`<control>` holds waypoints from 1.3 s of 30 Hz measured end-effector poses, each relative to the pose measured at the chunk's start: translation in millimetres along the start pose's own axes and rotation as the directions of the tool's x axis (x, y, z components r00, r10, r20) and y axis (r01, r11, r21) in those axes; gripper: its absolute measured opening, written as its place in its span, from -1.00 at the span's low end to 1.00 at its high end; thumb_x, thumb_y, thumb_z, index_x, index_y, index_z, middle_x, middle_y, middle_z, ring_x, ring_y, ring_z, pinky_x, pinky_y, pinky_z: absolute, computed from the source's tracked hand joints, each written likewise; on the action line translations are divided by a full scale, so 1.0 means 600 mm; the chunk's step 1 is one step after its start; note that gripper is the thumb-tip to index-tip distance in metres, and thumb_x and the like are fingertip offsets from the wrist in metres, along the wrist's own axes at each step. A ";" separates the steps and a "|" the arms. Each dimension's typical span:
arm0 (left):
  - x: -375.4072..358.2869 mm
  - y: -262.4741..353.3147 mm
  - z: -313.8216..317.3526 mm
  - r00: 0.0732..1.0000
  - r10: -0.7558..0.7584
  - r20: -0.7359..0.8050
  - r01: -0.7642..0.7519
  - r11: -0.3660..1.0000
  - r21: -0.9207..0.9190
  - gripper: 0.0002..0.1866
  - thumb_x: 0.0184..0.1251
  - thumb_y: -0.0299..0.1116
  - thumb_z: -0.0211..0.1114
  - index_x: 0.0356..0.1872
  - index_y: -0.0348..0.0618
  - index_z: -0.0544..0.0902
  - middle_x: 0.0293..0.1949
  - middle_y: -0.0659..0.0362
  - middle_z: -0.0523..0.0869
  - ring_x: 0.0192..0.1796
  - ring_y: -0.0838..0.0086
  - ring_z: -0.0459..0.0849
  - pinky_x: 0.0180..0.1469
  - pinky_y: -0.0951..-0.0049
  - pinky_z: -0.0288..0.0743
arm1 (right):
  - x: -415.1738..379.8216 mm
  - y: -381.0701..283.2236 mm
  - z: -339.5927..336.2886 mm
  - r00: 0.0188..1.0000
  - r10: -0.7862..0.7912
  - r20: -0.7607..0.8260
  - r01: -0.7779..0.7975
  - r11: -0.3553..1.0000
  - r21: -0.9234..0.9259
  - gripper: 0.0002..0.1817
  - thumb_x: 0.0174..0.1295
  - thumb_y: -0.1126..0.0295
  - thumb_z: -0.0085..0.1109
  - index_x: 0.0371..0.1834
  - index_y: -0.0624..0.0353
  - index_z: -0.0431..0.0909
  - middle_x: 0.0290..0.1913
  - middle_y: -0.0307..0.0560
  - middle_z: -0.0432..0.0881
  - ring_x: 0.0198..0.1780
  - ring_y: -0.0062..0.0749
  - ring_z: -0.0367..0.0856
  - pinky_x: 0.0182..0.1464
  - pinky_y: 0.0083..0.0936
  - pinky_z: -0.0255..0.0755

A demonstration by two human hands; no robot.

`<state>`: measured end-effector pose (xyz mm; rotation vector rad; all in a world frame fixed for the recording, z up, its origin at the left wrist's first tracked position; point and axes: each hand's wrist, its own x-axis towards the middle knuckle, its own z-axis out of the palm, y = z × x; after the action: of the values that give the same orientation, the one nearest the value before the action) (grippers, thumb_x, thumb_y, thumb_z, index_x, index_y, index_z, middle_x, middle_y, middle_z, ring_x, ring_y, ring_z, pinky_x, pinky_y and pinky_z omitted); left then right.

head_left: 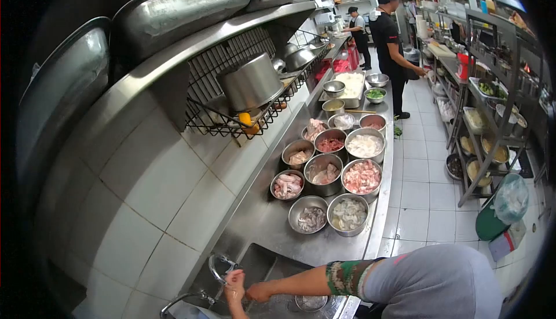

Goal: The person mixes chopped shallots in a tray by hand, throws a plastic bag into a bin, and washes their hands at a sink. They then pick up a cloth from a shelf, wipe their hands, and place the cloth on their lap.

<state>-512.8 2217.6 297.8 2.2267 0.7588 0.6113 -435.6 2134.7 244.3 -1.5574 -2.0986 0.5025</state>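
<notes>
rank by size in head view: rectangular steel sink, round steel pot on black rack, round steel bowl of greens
1. Rectangular steel sink, partly hidden
2. Round steel pot
3. Steel bowl of greens

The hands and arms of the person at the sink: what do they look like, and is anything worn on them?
The left hand and right hand are bare, without gloves. A short grey sleeve with a green and brown camouflage band covers the right upper arm; the left sleeve can't be made out.
</notes>
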 end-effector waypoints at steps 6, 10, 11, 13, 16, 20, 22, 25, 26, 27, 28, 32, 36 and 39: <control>-0.052 0.105 0.028 0.960 -0.061 0.273 0.083 0.994 -0.069 -0.64 0.43 -0.23 0.02 -0.31 -0.19 0.75 -0.28 0.11 0.77 -0.08 0.25 0.66 0.12 0.24 0.40 | 0.006 -0.035 -0.021 0.880 0.475 -0.002 -0.384 0.714 0.586 -0.61 0.32 0.20 -0.09 0.02 0.22 0.58 -0.13 0.06 0.67 -0.05 -0.20 0.66 -0.02 -0.22 0.52; -0.132 0.129 0.078 0.938 0.182 -0.294 -0.151 0.981 0.126 -0.57 0.50 -0.17 -0.07 0.07 -0.24 0.64 0.17 -0.08 0.59 0.32 0.08 0.42 0.40 0.09 0.12 | -0.005 -0.044 -0.044 0.843 0.530 0.093 -0.285 0.294 0.912 -0.57 0.36 0.13 -0.09 0.06 0.19 0.57 -0.06 0.03 0.65 -0.01 -0.23 0.63 0.03 -0.25 0.49; -0.147 0.137 0.101 0.851 0.214 -0.480 -0.162 0.976 0.148 -0.55 0.52 -0.15 -0.08 0.13 -0.26 0.59 0.24 -0.11 0.53 0.37 0.06 0.36 0.41 0.08 0.11 | -0.009 -0.042 -0.050 0.844 0.522 0.121 -0.251 0.185 0.950 -0.56 0.37 0.11 -0.10 0.07 0.18 0.57 -0.04 0.02 0.65 0.00 -0.24 0.63 0.04 -0.26 0.48; -0.135 0.105 0.135 0.848 -0.026 -0.529 -0.130 0.958 -0.255 -0.50 0.51 -0.14 -0.04 0.23 -0.34 0.47 0.33 -0.16 0.40 0.40 0.00 0.28 0.42 0.09 0.09 | -0.011 -0.040 -0.061 0.857 0.487 0.167 -0.192 0.002 0.981 -0.55 0.38 0.08 -0.10 0.09 0.17 0.56 -0.01 0.01 0.64 0.03 -0.25 0.61 0.06 -0.27 0.47; -0.073 0.032 0.159 0.789 -0.321 -0.524 -0.086 0.787 -0.611 -0.53 0.46 -0.15 0.04 0.14 -0.38 0.51 0.21 -0.13 0.52 0.29 0.03 0.42 0.33 0.10 0.22 | -0.008 -0.044 -0.071 0.862 0.459 0.212 -0.160 -0.151 0.976 -0.52 0.41 0.02 -0.11 0.13 0.14 0.55 0.05 -0.02 0.63 0.06 -0.27 0.59 0.10 -0.29 0.45; -0.009 -0.090 0.127 0.739 -0.477 -0.476 -0.034 0.679 -0.733 -0.56 0.43 -0.16 0.08 0.06 -0.39 0.53 0.10 -0.10 0.58 0.17 0.06 0.50 0.23 0.12 0.30 | -0.016 -0.038 -0.056 0.835 0.512 0.200 -0.141 -0.151 0.978 -0.49 0.45 -0.05 -0.12 0.17 0.11 0.54 0.12 -0.05 0.61 0.11 -0.30 0.57 0.14 -0.32 0.42; 0.017 -0.139 0.132 0.718 -0.534 -0.446 -0.017 0.627 -0.779 -0.57 0.42 -0.17 0.11 0.02 -0.40 0.53 0.04 -0.08 0.61 0.11 0.08 0.54 0.18 0.13 0.34 | -0.016 -0.041 -0.020 0.840 0.543 0.003 0.007 -0.016 1.000 -0.38 0.43 -0.17 -0.17 0.22 0.12 0.50 0.18 -0.13 0.57 0.12 -0.37 0.53 0.15 -0.36 0.40; 0.019 -0.200 0.156 0.690 -0.555 -0.464 0.156 0.741 -0.653 -0.57 0.41 -0.16 0.11 0.05 -0.37 0.51 0.01 -0.05 0.60 0.08 0.14 0.55 0.13 0.16 0.38 | -0.031 -0.074 -0.060 0.836 0.532 0.138 -0.026 -0.213 0.977 -0.31 0.41 -0.24 -0.17 0.22 0.17 0.47 0.07 -0.20 0.60 -0.01 -0.43 0.53 0.07 -0.38 0.42; 0.007 -0.193 0.160 0.685 -0.575 -0.449 0.171 0.725 -0.668 -0.56 0.41 -0.16 0.11 0.07 -0.37 0.50 0.02 -0.05 0.60 0.09 0.14 0.55 0.13 0.17 0.38 | -0.022 -0.063 -0.059 0.851 0.498 0.166 -0.035 -0.262 0.964 -0.30 0.40 -0.26 -0.16 0.21 0.16 0.47 0.03 -0.21 0.60 -0.03 -0.43 0.53 0.04 -0.38 0.42; -0.013 -0.171 0.156 0.685 -0.593 -0.424 0.176 0.698 -0.694 -0.56 0.41 -0.16 0.11 0.08 -0.36 0.49 0.03 -0.05 0.59 0.10 0.15 0.55 0.13 0.17 0.38 | -0.011 -0.051 -0.056 0.866 0.462 0.191 -0.044 -0.311 0.949 -0.29 0.38 -0.27 -0.15 0.20 0.16 0.47 0.00 -0.22 0.61 -0.05 -0.44 0.52 0.02 -0.37 0.42; -0.040 -0.132 0.154 0.684 -0.610 -0.400 0.180 0.673 -0.718 -0.55 0.41 -0.15 0.11 0.10 -0.36 0.49 0.04 -0.05 0.58 0.11 0.15 0.54 0.14 0.18 0.38 | -0.011 -0.058 -0.065 0.838 0.515 0.182 -0.077 -0.219 0.973 -0.29 0.36 -0.29 -0.13 0.15 0.17 0.50 -0.05 -0.22 0.62 -0.09 -0.43 0.53 -0.02 -0.38 0.42; -0.128 0.046 0.120 0.681 -0.663 -0.310 0.152 0.543 -0.826 -0.52 0.41 -0.14 0.10 0.15 -0.35 0.46 0.09 -0.06 0.56 0.14 0.17 0.53 0.15 0.20 0.39 | 0.012 -0.039 -0.049 0.772 0.622 0.127 -0.245 0.107 0.964 -0.29 0.31 -0.31 -0.05 -0.03 0.21 0.59 -0.26 -0.20 0.62 -0.24 -0.42 0.54 -0.18 -0.38 0.43; -0.147 0.091 0.084 0.727 -0.659 -0.194 0.052 0.334 -0.941 -0.47 0.43 -0.12 0.09 0.25 -0.32 0.40 0.16 -0.05 0.51 0.21 0.19 0.50 0.20 0.23 0.38 | 0.040 -0.060 -0.003 0.725 0.686 0.057 -0.250 0.185 0.950 -0.41 0.23 -0.19 0.11 -0.16 0.21 0.65 -0.43 -0.08 0.61 -0.34 -0.29 0.57 -0.29 -0.32 0.45; -0.150 -0.010 0.083 0.772 -0.636 -0.002 -0.013 -0.011 -1.000 -0.42 0.45 -0.10 0.06 0.35 -0.27 0.32 0.26 -0.05 0.44 0.28 0.19 0.45 0.26 0.25 0.33 | 0.062 -0.055 -0.009 0.760 0.639 0.120 -0.348 0.244 0.905 -0.50 0.18 -0.08 0.21 -0.15 0.19 0.65 -0.39 0.02 0.65 -0.27 -0.17 0.63 -0.25 -0.26 0.48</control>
<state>-549.1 2138.1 243.4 0.4465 0.6929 1.0275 -467.2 2160.7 273.0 -1.3946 -0.6791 1.2950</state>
